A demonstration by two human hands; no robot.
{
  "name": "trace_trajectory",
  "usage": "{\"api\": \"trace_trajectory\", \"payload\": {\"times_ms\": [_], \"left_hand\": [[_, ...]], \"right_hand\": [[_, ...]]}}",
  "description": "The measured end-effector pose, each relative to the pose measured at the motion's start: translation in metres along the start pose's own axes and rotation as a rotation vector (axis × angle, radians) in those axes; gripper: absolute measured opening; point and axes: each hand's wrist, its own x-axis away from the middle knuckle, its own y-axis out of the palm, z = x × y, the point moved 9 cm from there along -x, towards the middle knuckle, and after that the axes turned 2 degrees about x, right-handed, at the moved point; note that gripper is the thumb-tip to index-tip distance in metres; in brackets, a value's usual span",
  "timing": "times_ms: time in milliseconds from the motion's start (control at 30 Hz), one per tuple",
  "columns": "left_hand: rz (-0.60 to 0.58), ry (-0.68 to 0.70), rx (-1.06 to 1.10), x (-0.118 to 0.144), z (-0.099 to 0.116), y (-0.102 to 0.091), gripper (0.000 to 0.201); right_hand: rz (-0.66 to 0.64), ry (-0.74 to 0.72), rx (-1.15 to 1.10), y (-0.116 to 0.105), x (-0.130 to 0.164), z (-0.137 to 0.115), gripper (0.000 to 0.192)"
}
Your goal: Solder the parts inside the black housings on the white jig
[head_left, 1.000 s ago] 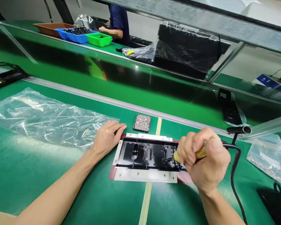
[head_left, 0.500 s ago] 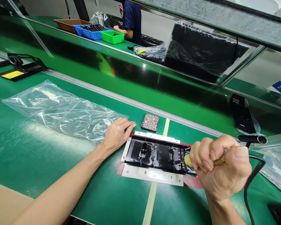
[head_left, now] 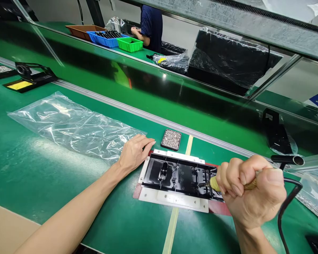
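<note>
A shallow black plastic housing (head_left: 184, 180) with molded ribs and posts lies in a white holding fixture (head_left: 172, 200) on the bench. My right hand (head_left: 250, 190) is wrapped in a fist around the yellowish handle of a soldering iron (head_left: 214, 183). The iron's thin tip points left into the housing's right half; whether it touches the plastic is hard to tell. My left hand (head_left: 135, 151) rests by the fixture's upper left corner, its fingers stretched forward and partly hidden, with no object visible in them. Just beyond stands a small black tray (head_left: 162, 144) of tiny metal pieces.
A clear plastic bag (head_left: 76, 127) lies flat on the left. A dark cord (head_left: 283, 208) loops at the right, below a black metal tube (head_left: 287, 160). Behind the rail, a person (head_left: 151, 28) works near blue (head_left: 103, 40), green (head_left: 129, 45) and brown bins (head_left: 82, 30).
The whole view has shifted slightly right and down. Both hands, the soldering iron and the housing keep about the same places relative to each other. The background person's hands have moved.
</note>
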Motion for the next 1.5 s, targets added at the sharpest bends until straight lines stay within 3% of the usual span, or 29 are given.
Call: {"api": "trace_trajectory", "payload": {"times_ms": [1233,1500], "left_hand": [[0.036,0.069,-0.021,-0.001,0.012,-0.003,0.024],[0.085,0.087,-0.001,-0.006,0.021,-0.018,0.021]], "right_hand": [[-0.005,-0.008,0.004,0.000,-0.001,0.000,0.045],[-0.031,-0.007,-0.022,0.002,0.000,0.000,0.045]]}}
